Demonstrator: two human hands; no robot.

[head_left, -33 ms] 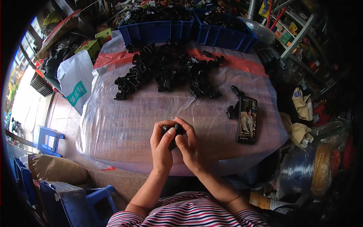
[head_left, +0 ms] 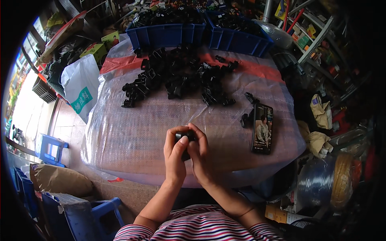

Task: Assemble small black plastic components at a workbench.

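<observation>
Both of my hands are closed around a small black plastic part [head_left: 185,155] above the near middle of the covered table. My left hand [head_left: 173,154] has its thumb pressed on the part's top, with its fingers curled round the far side. My right hand [head_left: 199,150] grips the same part from the right, fingers bent over it. Much of the part is hidden by my fingers, so its exact kind cannot be made out. Beyond my hands lies a loose heap of similar black plastic parts [head_left: 177,80].
Two blue crates [head_left: 167,35] filled with black parts stand along the far edge. A phone [head_left: 262,128] leans by a few black pieces [head_left: 246,119] at the right. Woven plastic sheeting [head_left: 120,132] covers the table. Blue stools [head_left: 54,146] stand at the left; wrapped coils [head_left: 321,180] lie at the right.
My hands have shifted very slightly to the right, and more of the black part shows between my thumbs and fingers. The heap, crates and phone stay where they were.
</observation>
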